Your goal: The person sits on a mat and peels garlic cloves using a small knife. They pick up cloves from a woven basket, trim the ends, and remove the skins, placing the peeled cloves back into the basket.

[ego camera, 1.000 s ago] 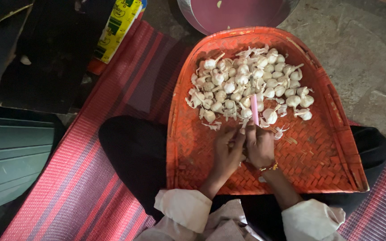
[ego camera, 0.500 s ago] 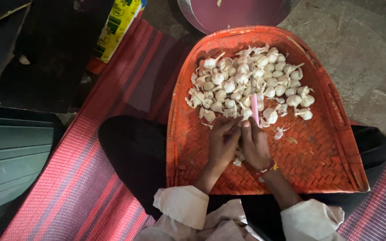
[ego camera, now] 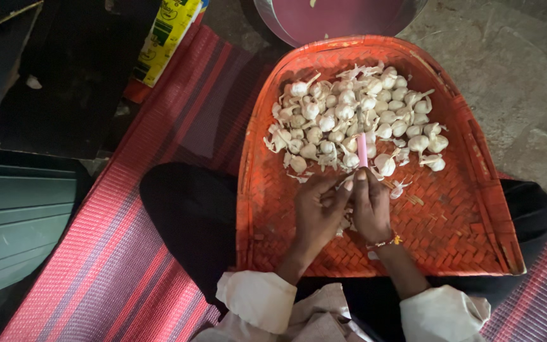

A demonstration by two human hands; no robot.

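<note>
1. Woven orange tray (ego camera: 470, 209) rests across the person's lap, wide edge toward the body.
2. Pile of garlic bulbs (ego camera: 349, 120) sits at the tray's 12 o'clock half; loose papery skins lie around it.
3. Left hand (ego camera: 316, 215) and right hand (ego camera: 371, 212) meet at tray centre, touching each other, at 6 o'clock of the pile.
4. Right fingers curled around a slim pink-handled tool (ego camera: 362, 149), which points toward 12 o'clock into the pile.
5. Left fingers bent inward, closed on something small; cannot tell what, it is hidden.
6. Striped red mat (ego camera: 128, 253) under the person; yellow packet (ego camera: 166, 38) at 10 o'clock; round metal basin (ego camera: 337, 19) at 12 o'clock.
</note>
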